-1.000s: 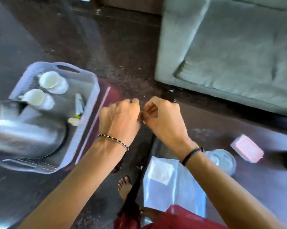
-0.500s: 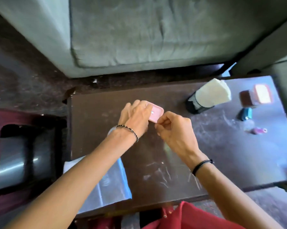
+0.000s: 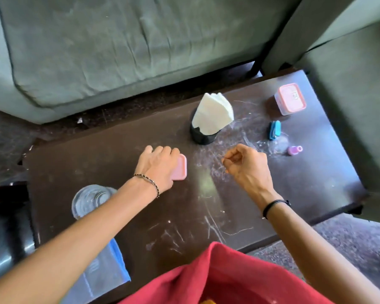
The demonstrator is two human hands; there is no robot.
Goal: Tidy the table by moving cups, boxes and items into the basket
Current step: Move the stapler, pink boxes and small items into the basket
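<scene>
My left hand (image 3: 157, 166) lies over a small pink box (image 3: 180, 168) in the middle of the dark brown table (image 3: 228, 216), fingers curled over its left side. My right hand (image 3: 245, 166) hovers to the right of it, loosely closed, with nothing visible in it. A clear glass cup (image 3: 90, 199) stands at the table's left, beside my left forearm. Further right are a black holder with white napkins (image 3: 208, 121), a pink-lidded container (image 3: 291, 99), a blue item (image 3: 274, 129) and a small purple bottle (image 3: 294, 150). The basket is out of view.
A clear plastic bag with a blue edge (image 3: 105, 273) lies at the table's near left corner. A grey-green sofa (image 3: 119, 44) runs along the far side and an armrest (image 3: 355, 106) borders the right. My red garment (image 3: 217, 277) covers the near edge.
The view swung from the basket on the left to the table. My left hand came down onto the pink box, and my right hand drew away to the right.
</scene>
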